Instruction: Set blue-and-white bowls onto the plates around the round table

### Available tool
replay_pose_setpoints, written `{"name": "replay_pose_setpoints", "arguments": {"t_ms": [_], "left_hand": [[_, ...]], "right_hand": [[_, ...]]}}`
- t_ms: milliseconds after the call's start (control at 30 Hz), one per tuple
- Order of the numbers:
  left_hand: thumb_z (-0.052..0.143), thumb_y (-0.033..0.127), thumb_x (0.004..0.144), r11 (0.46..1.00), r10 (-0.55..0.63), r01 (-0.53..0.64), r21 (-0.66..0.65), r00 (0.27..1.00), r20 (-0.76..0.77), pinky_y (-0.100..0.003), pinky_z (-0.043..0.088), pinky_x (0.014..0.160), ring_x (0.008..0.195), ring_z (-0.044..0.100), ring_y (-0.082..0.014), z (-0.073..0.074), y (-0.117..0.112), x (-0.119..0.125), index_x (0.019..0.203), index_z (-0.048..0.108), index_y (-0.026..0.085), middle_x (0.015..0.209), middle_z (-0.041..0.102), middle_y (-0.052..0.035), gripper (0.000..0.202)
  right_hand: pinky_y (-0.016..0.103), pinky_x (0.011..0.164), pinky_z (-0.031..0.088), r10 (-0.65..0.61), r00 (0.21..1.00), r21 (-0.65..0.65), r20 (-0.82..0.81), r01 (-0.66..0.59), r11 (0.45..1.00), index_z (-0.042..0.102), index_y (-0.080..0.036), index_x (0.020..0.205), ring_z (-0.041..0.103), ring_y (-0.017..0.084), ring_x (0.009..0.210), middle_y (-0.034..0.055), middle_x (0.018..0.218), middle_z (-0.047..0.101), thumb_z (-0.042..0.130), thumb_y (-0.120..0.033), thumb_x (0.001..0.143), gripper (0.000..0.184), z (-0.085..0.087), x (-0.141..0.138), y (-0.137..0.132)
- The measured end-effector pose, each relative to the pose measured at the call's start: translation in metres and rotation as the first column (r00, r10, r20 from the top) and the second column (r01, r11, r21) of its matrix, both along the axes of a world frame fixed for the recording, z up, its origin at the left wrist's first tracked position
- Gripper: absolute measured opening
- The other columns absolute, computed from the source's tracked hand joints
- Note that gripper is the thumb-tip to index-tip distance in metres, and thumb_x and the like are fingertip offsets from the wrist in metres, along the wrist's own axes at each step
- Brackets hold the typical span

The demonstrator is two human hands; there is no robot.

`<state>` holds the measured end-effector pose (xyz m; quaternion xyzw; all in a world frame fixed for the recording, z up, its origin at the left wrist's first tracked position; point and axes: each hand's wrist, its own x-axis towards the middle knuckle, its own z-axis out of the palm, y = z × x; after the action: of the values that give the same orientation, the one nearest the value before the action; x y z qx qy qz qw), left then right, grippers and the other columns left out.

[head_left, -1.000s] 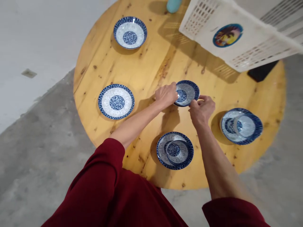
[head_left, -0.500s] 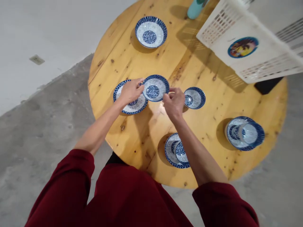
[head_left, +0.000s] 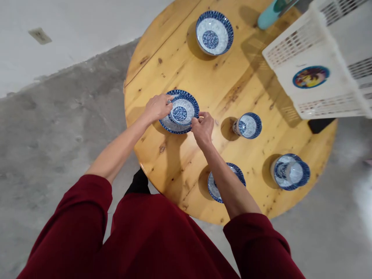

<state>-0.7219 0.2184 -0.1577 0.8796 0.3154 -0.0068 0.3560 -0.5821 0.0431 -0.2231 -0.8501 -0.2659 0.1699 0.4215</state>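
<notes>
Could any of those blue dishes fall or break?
Maybe. The small bowl sits on the plate, pinched at its rim by the left hand and right hand; set down hard or off-center, it might chip or slide. The right forearm crosses over the near plate, which lies close to the table edge, so a careless pull back might nudge it off.

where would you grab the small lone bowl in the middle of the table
By its blue rim, from above. The small bowl stands upright and apart from the other dishes on the table, mouth open upward. Fingers can pinch across opposite rim edges, as the left hand and right hand do on the bowl on the plate.
</notes>
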Motion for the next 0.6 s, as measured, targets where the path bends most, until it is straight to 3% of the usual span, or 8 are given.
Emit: {"name": "replay_pose_setpoints", "arguments": {"t_ms": [167,333,600], "left_hand": [[0.051,0.024,0.093,0.999,0.022,-0.022,-0.025,1.000,-0.005,-0.038,0.046,0.099,0.118,0.066,-0.0291,0.004,0.000,0.001,0.120,0.076,0.025,0.112,0.077,-0.0086,0.037],[0.052,0.023,0.091,0.996,0.049,-0.049,-0.070,0.999,-0.001,-0.041,0.044,0.103,0.125,0.063,-0.0308,0.006,-0.002,0.002,0.124,0.075,0.025,0.121,0.075,-0.0084,0.040],[0.054,0.023,0.091,0.989,0.079,-0.079,-0.124,0.997,-0.004,-0.041,0.044,0.100,0.125,0.062,-0.0301,0.005,-0.004,0.002,0.121,0.075,0.026,0.127,0.073,-0.0078,0.037]], "right_hand": [[0.031,0.057,0.050,-0.019,0.998,-0.024,-0.055,0.017,1.000,0.054,-0.020,0.110,0.062,0.019,0.060,-0.0043,0.068,0.058,0.056,-0.029,0.082,0.029,0.012,-0.006,-0.003],[0.027,0.050,0.046,-0.054,0.992,-0.055,-0.116,0.048,0.997,0.053,-0.020,0.106,0.061,0.017,0.053,-0.0062,0.063,0.058,0.057,-0.026,0.079,0.028,0.026,-0.011,-0.002],[0.023,0.045,0.041,-0.054,0.991,-0.052,-0.123,0.047,0.998,0.052,-0.021,0.102,0.058,0.014,0.050,-0.0073,0.061,0.058,0.059,-0.025,0.079,0.024,0.035,-0.016,-0.003]]}}
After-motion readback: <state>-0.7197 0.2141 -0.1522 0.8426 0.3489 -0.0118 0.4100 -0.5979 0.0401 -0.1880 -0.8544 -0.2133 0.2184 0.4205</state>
